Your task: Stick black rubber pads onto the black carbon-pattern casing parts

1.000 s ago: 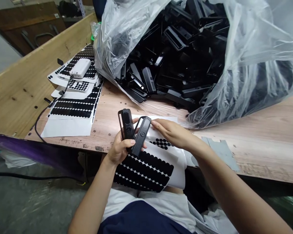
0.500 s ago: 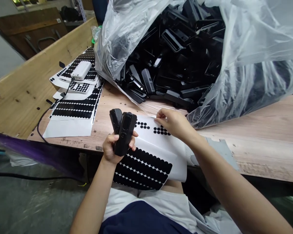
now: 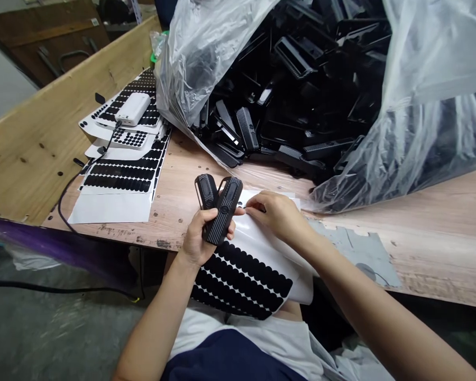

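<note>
My left hand [image 3: 202, 235] is wrapped round two oblong black plastic parts with ribbed, carbon-like faces. The front part [image 3: 223, 211] leans across the rear part [image 3: 207, 191], and both point up and away from me. Close beside them, my right hand [image 3: 275, 214] has thumb and forefinger pinched together near my left fingertips; what lies in the pinch, if anything, is too small to make out. Beneath both hands a white sheet of round black stickers [image 3: 246, 280] hangs over the table edge onto my lap. My right hand covers part of its upper rows.
A big clear plastic bag [image 3: 416, 159] full of black plastic parts [image 3: 248, 129] stands behind my hands. Sticker sheets [image 3: 111, 206] lie at left under a white power bank [image 3: 133, 108] with a black cable [image 3: 67, 193]. A wooden board [image 3: 31, 159] borders the table's left side.
My left hand has moved slightly right and turned the two parts, so their ribbed faces show. My right hand has come left from the small dots, close to my left fingertips.
</note>
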The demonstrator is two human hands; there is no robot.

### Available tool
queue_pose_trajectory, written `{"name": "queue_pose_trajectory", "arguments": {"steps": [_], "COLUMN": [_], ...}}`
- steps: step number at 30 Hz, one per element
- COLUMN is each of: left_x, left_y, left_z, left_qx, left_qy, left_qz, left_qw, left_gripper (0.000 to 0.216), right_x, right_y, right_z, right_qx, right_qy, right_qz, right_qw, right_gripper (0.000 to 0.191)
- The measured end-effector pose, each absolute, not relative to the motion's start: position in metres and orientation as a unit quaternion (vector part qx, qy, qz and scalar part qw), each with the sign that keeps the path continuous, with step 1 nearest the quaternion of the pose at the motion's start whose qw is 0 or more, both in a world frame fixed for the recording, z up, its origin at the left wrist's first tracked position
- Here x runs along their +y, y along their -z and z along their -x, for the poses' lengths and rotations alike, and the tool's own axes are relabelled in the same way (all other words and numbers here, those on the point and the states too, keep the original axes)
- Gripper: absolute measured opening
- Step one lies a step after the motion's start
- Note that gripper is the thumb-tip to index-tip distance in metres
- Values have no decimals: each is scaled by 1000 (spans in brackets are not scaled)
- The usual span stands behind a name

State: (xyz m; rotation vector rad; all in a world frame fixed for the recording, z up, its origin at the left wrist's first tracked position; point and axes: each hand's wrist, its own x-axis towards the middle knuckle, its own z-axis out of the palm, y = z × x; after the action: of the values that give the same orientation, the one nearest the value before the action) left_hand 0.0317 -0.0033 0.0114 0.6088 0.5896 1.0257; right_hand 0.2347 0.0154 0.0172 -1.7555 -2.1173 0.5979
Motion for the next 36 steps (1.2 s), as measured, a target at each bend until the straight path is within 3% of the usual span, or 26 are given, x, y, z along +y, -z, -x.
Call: {"name": "queue_pose_trajectory", "arguments": {"steps": [7,14,22,26,30,33,36], "left_x": [-6,-8,-7,-7,-8,-9,-11], "left_y": [-9,-7,-8,-10,-9,-7,-4], "left_z": [-32,-35,-34,-35,-37,-38,-38], "left_qx": [281,272,277,277,290,288,288], "left_qy": [-469,-486,-483,-485,-498,-498,-491], "left_qz": [-259,-280,-238,-239,-245,-262,-287], "left_qw": [796,782,796,794,780,775,771], "left_gripper": [46,47,44,46,45,48,50], "right_x": [32,21,20,26,21,9,0], "right_y": [-34,-43,-25,-29,-35,-46,-59], "right_z": [-237,-246,-233,-234,-237,-234,-224], "right_qx": [-743,-718,-772,-755,-700,-568,-450], "right_qy": [-266,-286,-174,-225,-341,-503,-619], "right_qz": [602,585,602,609,596,560,518], "right_qw": [119,246,109,94,196,333,382], "right_gripper": [11,20,13,10,11,28,38]}}
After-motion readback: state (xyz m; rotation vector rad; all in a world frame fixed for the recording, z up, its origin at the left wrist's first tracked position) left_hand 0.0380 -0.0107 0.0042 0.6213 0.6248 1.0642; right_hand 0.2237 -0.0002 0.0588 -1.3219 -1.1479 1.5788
